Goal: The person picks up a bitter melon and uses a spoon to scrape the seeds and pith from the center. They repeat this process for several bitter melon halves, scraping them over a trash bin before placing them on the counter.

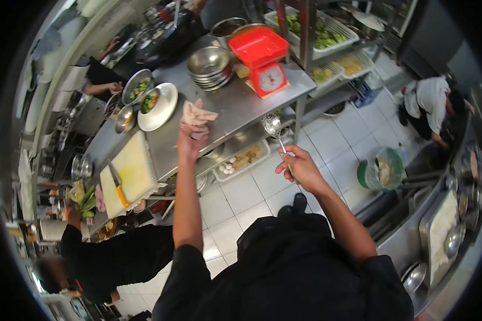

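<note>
My left hand (190,143) is closed on a crumpled, pale pinkish cloth (199,115) over the front edge of the steel counter (190,85). In my right hand (304,167) is a metal spoon (272,125), gripped by its thin handle with the bowl pointing away from me. Its bowl looks perforated and hangs over the gap between counter and floor. Left of the cloth, a white plate (168,109) carries a small portion of food with greens. A metal bowl (128,91) of vegetables stands against that plate.
A red scale (269,80) and stacked metal bowls (210,67) stand on the counter. An orange-handled knife (119,188) lies on a cutting board (136,168). One person (112,254) is at left, another (431,104) bends at right near a green bin (365,174).
</note>
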{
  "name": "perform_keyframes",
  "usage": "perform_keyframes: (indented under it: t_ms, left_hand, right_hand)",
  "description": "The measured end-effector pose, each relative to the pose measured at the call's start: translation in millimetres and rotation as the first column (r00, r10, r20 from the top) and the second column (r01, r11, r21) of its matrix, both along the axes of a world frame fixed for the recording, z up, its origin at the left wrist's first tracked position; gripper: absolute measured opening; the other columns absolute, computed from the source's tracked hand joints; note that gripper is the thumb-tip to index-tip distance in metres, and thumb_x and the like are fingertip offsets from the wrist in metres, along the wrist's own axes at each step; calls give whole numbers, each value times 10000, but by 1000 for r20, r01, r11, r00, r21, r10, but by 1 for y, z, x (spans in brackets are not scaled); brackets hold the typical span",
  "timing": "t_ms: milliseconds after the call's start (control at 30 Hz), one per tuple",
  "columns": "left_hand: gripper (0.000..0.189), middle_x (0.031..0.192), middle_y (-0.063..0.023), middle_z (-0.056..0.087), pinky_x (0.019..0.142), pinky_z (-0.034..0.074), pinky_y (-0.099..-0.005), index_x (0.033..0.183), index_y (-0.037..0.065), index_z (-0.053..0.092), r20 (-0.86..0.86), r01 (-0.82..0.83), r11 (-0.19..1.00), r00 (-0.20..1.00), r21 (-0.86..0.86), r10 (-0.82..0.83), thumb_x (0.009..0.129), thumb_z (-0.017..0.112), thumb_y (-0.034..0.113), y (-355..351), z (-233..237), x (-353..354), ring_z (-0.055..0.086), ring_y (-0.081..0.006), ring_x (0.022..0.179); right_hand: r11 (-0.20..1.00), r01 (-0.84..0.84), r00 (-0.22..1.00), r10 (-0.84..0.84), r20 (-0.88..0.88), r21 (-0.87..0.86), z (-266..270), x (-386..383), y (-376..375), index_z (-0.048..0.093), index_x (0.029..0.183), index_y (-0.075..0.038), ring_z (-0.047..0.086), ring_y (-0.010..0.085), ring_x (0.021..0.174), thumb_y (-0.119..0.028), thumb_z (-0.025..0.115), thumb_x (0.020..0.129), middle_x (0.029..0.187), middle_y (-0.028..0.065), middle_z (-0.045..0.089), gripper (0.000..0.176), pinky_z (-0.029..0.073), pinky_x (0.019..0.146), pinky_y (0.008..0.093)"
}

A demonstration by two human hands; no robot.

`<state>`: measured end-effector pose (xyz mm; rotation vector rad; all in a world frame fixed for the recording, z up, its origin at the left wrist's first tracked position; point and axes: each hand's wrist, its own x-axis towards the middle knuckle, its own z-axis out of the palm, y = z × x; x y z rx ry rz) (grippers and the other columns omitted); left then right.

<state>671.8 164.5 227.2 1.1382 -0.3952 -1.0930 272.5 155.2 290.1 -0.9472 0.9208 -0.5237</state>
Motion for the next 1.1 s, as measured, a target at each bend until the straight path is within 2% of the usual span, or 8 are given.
perform_keyframes:
  t_ms: [367, 500, 533, 633, 667, 933, 1033, 1100]
  left_hand:
    - [355, 1354, -118, 494, 1040, 410, -506, 1318, 72, 411, -175, -64, 986, 984, -154, 37, 1033, 373, 278, 14, 22, -106, 491, -316, 1237]
    - [338, 1181, -125, 587, 791, 561, -381, 1190, 64, 452, 74, -129, 990, 988, -50, 132, 897, 604, -9, -8, 14, -128, 625, -248, 996]
    - [327, 990, -154, 634, 454, 517, -305, 1064, 50, 462, 6, -253, 963, 967, -93, 255, 828, 642, -87, -17, 14, -131, 649, -228, 691]
    - [277, 974, -139, 648, 460, 507, -316, 1011, 34, 483, 35, -109, 993, 993, -41, 111, 823, 655, -74, -23, 4, -113, 651, -217, 702]
    - [285, 956, -125, 661, 520, 517, -305, 1025, 31, 517, 38, -101, 995, 994, 5, 101, 810, 678, -65, -21, 3, -114, 660, -202, 750]
    - [204, 922, -74, 661, 754, 524, -324, 919, 31, 589, 291, 12, 997, 957, -72, 9, 788, 685, -93, -20, -16, -95, 627, -154, 873]
    - [204, 865, -62, 633, 728, 504, -303, 841, 27, 541, 953, -75, 996, 303, 40, -16, 779, 704, -79, -27, -22, -66, 600, -144, 831]
    - [231, 866, -63, 617, 721, 492, -290, 846, 28, 509, 944, -35, 999, 328, -31, 40, 783, 714, -57, -44, -22, -28, 586, -146, 818]
  right_hand:
    - [981, -153, 988, 155, 8, -117, -30, 136, -48, 571, 1076, -18, 493, 103, 503, -142, 497, 966, 729, 93, 622, 182, 387, 446, 267]
    - [936, -180, 982, 151, -116, -304, -72, 178, -29, 625, 1051, 25, 536, 122, 576, -135, 507, 959, 883, 95, 672, 218, 434, 520, 272]
    - [938, -176, 980, 139, -143, -298, -75, 181, -25, 635, 1060, 36, 544, 126, 594, -132, 509, 958, 927, 94, 682, 234, 442, 538, 272]
    - [931, -79, 995, 54, -82, -355, -74, 175, -20, 598, 1174, 61, 544, 120, 597, -131, 505, 961, 1019, 110, 685, 301, 431, 508, 278]
    - [996, -22, 1000, 22, 2, -87, -63, 165, -15, 643, 1136, 35, 632, 236, 834, -105, 496, 912, 1001, 182, 692, 302, 480, 756, 337]
    - [999, 34, 990, -30, -135, 28, -38, 135, 19, 630, 1142, 42, 422, 102, 471, -136, 503, 939, 801, 44, 638, 299, 347, 402, 289]
    - [997, 5, 978, 10, -206, 72, -40, 117, 31, 641, 1110, 22, 389, 95, 451, -154, 503, 946, 739, 30, 608, 278, 315, 379, 291]
    - [993, 63, 981, -43, -190, 98, -31, 95, 48, 648, 1109, 6, 366, 99, 433, -157, 501, 946, 680, 26, 570, 274, 290, 364, 289]
